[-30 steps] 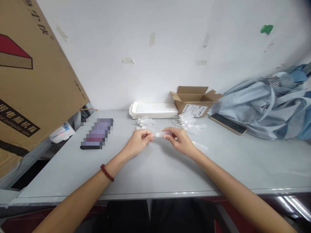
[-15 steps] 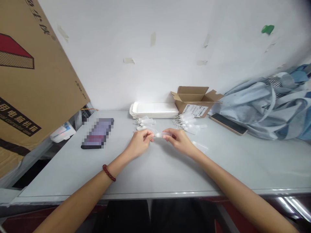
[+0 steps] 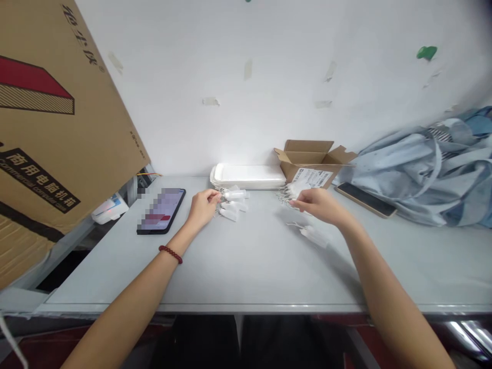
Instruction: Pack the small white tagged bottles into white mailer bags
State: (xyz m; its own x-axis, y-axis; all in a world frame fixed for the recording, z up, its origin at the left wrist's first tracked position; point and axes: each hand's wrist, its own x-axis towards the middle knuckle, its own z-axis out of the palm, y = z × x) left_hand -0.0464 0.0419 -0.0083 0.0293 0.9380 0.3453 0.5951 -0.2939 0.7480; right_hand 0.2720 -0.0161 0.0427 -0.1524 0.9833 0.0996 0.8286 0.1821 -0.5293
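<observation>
My left hand [image 3: 204, 207] is closed in a pinch at the corded end of a small translucent white tube [image 3: 236, 195]. Several similar tubes [image 3: 229, 213] lie just below and beside it on the table. My right hand [image 3: 319, 204] is over the right-hand cluster of white tubes [image 3: 294, 189], thumb and fingers pinched together at their cord loops. What exactly sits between those fingertips is too small to make out. Below this hand, apart from it, is a blurred white tube [image 3: 313, 236] with its cord pointing left.
A stack of flat white cartons [image 3: 249, 176] and an open brown box [image 3: 307, 164] stand against the wall. Phones lie at left [image 3: 161, 211] and right [image 3: 365, 199]. Pale blue fabric [image 3: 415, 174] covers the far right; a large cardboard carton [image 3: 96, 133] leans at left.
My hands have parted from the table's middle, where both held one tube. The left moved left to the left cluster, the right moved right to the other. The view shifted slightly.
</observation>
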